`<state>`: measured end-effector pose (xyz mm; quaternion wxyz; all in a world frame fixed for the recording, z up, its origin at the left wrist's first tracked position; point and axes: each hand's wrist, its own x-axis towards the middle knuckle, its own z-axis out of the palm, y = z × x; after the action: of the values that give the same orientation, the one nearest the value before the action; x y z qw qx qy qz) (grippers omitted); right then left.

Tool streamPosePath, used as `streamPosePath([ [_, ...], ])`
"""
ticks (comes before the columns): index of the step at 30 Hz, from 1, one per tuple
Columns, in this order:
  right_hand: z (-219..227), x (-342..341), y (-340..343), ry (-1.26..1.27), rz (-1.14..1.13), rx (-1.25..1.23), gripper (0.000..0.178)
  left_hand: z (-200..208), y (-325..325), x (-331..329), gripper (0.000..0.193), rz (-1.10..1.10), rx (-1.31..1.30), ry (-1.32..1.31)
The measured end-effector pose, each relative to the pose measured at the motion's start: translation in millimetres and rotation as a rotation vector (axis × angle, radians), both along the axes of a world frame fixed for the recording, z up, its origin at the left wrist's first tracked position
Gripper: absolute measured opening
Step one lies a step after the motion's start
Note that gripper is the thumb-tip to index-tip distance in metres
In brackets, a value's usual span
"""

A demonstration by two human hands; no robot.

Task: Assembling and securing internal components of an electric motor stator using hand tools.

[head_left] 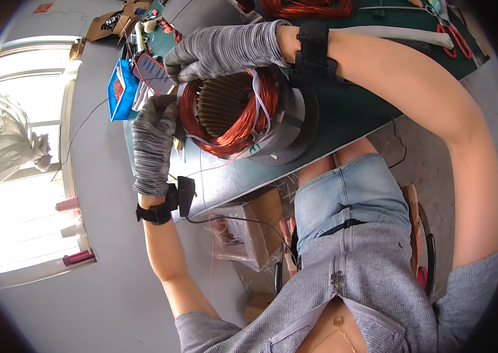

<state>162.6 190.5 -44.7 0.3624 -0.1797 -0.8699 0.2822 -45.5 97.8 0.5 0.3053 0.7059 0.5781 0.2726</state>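
Observation:
A motor stator (287,106) lies tilted on the green table, with its open end toward me. Red-brown copper windings (225,141) ring its slotted core (219,106), and a white lacing cord (259,94) is looped around them. My right hand (205,56), in a grey striped glove, reaches over the top with bent fingers at the stator's upper left rim. My left hand (156,129), gloved alike, is at the left rim, its fingers curled together close to the right hand's fingertips. What either hand pinches is hidden or too small to name. Thin wires hang below the rim.
A blue bin (120,97) and a red-edged card (153,75) lie left of the stator. Red-handled scissors (455,41), a white sleeve roll (396,36) and a copper wire coil (307,8) are farther back. Under the table edge stands a cardboard box (263,220) with plastic.

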Motion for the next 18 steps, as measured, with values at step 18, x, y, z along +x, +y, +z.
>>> streamPosePath([
  [18,4.2,3.0,-11.7,-0.088,-0.226,0.190,0.036,-20.4,28.6,-15.4,0.026,-0.130,0.184,0.091],
])
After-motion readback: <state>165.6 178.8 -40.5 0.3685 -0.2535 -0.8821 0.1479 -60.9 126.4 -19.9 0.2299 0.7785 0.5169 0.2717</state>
